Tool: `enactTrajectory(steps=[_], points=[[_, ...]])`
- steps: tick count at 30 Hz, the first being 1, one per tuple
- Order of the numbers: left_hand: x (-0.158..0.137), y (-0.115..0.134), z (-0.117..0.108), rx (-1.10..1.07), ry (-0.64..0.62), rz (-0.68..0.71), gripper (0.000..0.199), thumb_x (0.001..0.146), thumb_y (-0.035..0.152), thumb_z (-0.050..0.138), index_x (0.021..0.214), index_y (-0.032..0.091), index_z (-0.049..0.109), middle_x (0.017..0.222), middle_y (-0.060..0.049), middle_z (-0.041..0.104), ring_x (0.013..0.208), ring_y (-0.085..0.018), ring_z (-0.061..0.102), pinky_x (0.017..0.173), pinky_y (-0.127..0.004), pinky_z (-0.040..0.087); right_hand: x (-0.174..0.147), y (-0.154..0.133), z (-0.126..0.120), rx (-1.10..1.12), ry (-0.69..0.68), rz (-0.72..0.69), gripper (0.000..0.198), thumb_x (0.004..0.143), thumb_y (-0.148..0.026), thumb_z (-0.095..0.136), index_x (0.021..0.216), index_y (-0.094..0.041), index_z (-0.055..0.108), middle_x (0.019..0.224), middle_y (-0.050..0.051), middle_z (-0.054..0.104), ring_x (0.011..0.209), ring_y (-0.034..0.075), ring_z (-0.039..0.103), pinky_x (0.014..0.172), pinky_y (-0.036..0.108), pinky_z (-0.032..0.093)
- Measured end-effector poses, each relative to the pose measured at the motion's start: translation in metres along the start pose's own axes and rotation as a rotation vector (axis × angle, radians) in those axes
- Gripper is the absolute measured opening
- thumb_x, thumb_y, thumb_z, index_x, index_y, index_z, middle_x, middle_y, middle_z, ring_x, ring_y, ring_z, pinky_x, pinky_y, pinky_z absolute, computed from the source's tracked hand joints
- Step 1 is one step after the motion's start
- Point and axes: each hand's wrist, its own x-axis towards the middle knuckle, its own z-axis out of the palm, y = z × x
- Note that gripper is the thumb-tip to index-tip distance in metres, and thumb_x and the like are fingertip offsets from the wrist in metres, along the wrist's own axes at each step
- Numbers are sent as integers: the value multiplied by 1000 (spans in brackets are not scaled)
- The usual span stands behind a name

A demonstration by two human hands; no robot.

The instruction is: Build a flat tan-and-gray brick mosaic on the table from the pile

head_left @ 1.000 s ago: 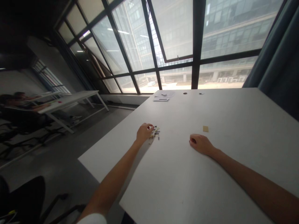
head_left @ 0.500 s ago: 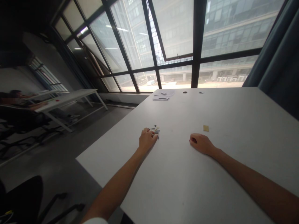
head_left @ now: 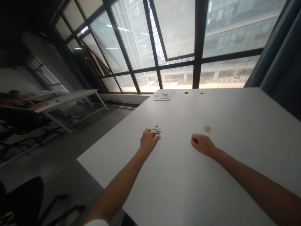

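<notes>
My left hand (head_left: 149, 139) rests on the white table (head_left: 174, 166) at a small cluster of loose parts. Its fingers are curled, and whatever they pinch is hidden or too small to name. Beside the fingertips lie several short grey pieces (head_left: 158, 131), a small pale piece and a tiny black piece (head_left: 156, 126). To the right, my right hand (head_left: 202, 144) lies on the tabletop in a loose fist, with nothing visible in it. Just beyond its knuckles is a small tan square board (head_left: 207, 128) with fine rows on it, apart from the hand.
Papers (head_left: 162, 96) with a dark pen-like item lie at the table's far left corner. A round dark disc (head_left: 186, 93) and a small dark object (head_left: 202, 93) are near the far edge. An office chair (head_left: 25, 197) stands at lower left; people sit at another table (head_left: 68, 98).
Almost nothing differs. My left hand shifts very slightly among the small parts, and my right hand keeps its place.
</notes>
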Motion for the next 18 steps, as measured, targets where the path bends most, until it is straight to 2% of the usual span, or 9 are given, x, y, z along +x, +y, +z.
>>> enactTrajectory(steps=[4,10,18], points=[[-1,0,-2,-18,-5,15,28,83,44,63,96,24,78,106,-7,59,102,-23,56,81,-31,50,0,-2,-2,-1,2,3,17,87,-25,51,72,-20,54,71,1,61,65,14,49,62,26,28],[-1,0,-6,-29,-57,1,28,83,49,65,86,24,78,101,-7,61,101,-24,56,80,-31,50,0,-2,-2,1,1,1,16,87,-25,51,72,-20,55,71,1,61,66,14,50,63,26,28],[1,-1,-1,-69,-47,-4,28,81,46,67,94,24,78,102,-7,64,99,-23,58,81,-32,51,0,-2,-2,-5,2,0,17,87,-25,51,71,-20,54,70,0,60,65,14,49,62,26,28]])
